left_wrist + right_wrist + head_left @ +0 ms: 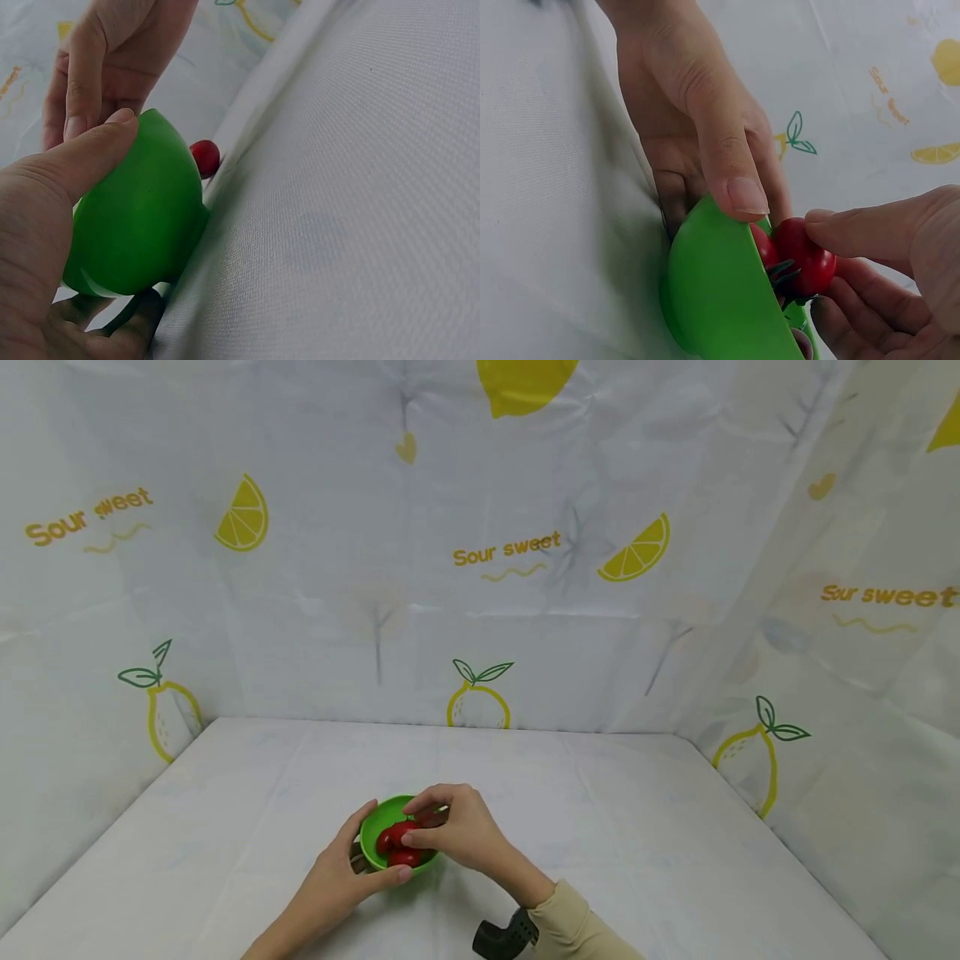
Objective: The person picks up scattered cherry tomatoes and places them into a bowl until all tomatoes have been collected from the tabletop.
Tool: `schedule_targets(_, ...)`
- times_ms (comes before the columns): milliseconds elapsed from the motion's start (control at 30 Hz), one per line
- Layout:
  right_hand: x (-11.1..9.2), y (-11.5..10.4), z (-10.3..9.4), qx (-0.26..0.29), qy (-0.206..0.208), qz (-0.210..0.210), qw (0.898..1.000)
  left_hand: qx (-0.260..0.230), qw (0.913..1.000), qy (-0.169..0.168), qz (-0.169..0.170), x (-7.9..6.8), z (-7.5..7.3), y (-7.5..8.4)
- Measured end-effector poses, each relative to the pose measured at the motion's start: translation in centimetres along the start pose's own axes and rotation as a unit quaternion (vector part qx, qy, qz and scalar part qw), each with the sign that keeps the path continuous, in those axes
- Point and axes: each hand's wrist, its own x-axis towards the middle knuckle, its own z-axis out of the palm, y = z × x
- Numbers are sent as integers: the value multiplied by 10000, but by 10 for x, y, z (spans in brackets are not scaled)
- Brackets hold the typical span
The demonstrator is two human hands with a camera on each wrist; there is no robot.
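A small green bowl stands on the white table, with several red cherry tomatoes inside. My left hand grips the bowl from the left side, its thumb along the rim and its fingers round the far wall. Over the opening, my right hand pinches a cherry tomato between thumb and fingers, right at the rim. Green stem leaves show beside that tomato. In the left wrist view another cherry tomato appears just past the bowl's outer wall, close to the tablecloth.
A black curved device sits by the right wrist at the sleeve cuff. The table wears a white cloth. White hangings with lemon prints enclose it at the back and both sides.
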Motion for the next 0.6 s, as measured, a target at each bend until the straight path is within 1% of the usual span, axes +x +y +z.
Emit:
schedule_targets(200, 0, -3, 3, 208, -19, 24, 9998, -36, 10000, -8, 11, 0, 0, 1)
schedule_targets(400, -2, -7, 3, 339, -11, -45, 9994, -136, 9999, -8, 14, -1, 0, 1)
schedule_targets(600, 0, -3, -2, 170, 134, -293, 9993, -177, 9998, 17, 38, -1, 0, 0)
